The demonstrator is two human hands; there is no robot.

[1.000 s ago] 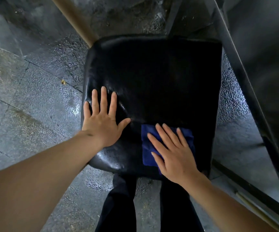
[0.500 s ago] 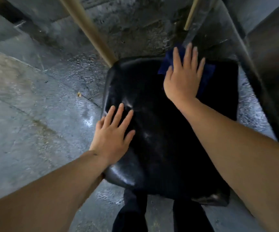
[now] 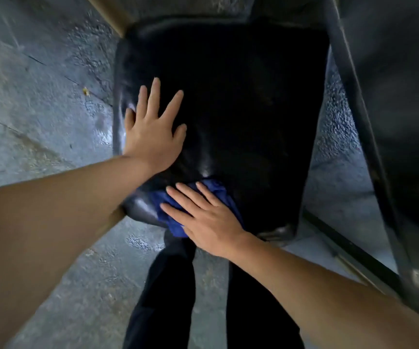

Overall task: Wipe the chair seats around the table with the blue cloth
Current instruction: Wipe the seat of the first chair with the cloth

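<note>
While the blue cloth (image 3: 175,217) lay bunched at the near left corner of the chair seat (image 3: 241,109), part of it hung a little over the front edge, toward the person's dark trousers (image 3: 168,293). The right hand (image 3: 208,222) was flat on top of it. Its fingers (image 3: 191,195) were straight and close together, not curled around the cloth, so the hand pressed it down on the seat and did not grip it. I judged this was to push the cloth over the shiny black cover with the whole palm, which is better for wiping than a pinch.

The left hand (image 3: 153,132) rested on the left side of the same seat, near the edge, apart from the cloth. Its fingers were spread wide and straight, and it held nothing. It seemed to keep the chair steady, or to carry the person's weight while they leaned forward.

Most of the seat was dark, with some wet-looking shine near the front. On the right a dark metal frame (image 3: 369,147) ran slanted beside the chair; I could not tell if it belonged to the table. Under everything was the grey stone floor (image 3: 40,109), and a pale wooden leg (image 3: 107,11) stood behind the seat.
</note>
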